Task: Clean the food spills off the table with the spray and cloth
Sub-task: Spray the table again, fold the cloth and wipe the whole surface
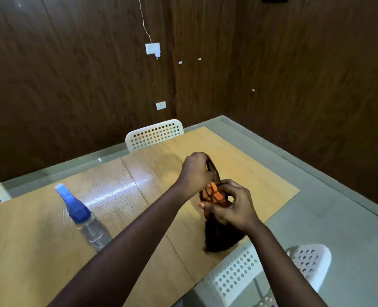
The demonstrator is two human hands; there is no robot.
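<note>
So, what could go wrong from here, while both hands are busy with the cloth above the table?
1. The clear spray bottle with the blue nozzle stands close beside the left forearm; a sideways move might knock it over.
2. The orange-and-dark checked cloth is bunched between the left hand and right hand; unfolded badly, it may wipe poorly.

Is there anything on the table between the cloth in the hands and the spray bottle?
Nothing visible. The hands, left and right, grip the cloth above the table. Only bare tabletop and the left forearm lie toward the spray bottle.
</note>
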